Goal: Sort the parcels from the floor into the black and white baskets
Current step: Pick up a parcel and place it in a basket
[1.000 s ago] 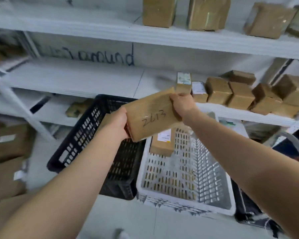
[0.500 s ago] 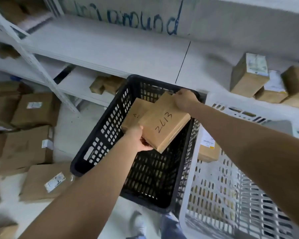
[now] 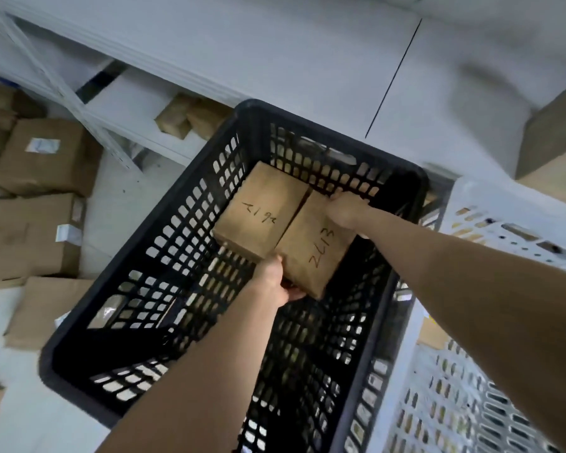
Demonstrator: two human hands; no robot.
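Note:
A brown parcel marked 2613 [image 3: 314, 248] is down inside the black basket [image 3: 138, 246], right beside a second brown parcel [image 3: 262, 210] with handwritten numbers that lies at the basket's far end. My left hand [image 3: 275, 279] grips the 2613 parcel's near corner from below. My right hand [image 3: 345, 209] holds its far corner from above. The white basket [image 3: 490, 220] stands directly right of the black one, its inside mostly hidden behind my right arm.
Several brown cardboard parcels [image 3: 43, 158] lie stacked on the floor at the left. White shelving [image 3: 275, 57] runs behind the baskets, with small boxes [image 3: 190, 117] on a lower shelf and a box [image 3: 556, 148] at the right edge.
Both hands have lowered the 2613 parcel from above the baskets into the black basket, next to the parcel lying there. My view has tilted down and closer.

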